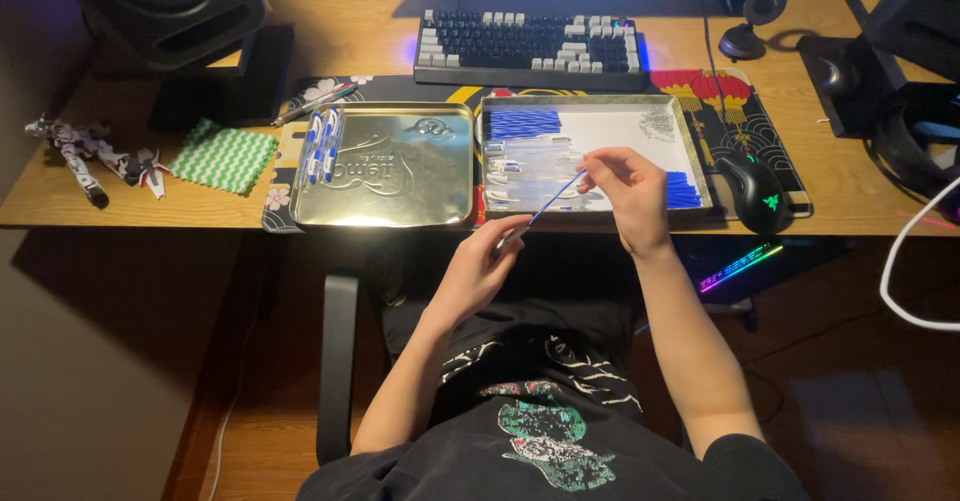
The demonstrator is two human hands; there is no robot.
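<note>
your left hand [478, 266] and right hand [625, 186] each pinch one end of a blue pen refill [553, 201] above the tray [692, 151].

You're working in dim, warm light — brightest on the pale wooden desk [380, 36], falling off to murky shadow at the floor and left wall. The embossed silver metal tin lid [385, 166] throws soft glare. A rainbow-lit strip [740, 266] glows beneath the desk — detail is soft, corners darker, your hands slightly blurred.
</note>
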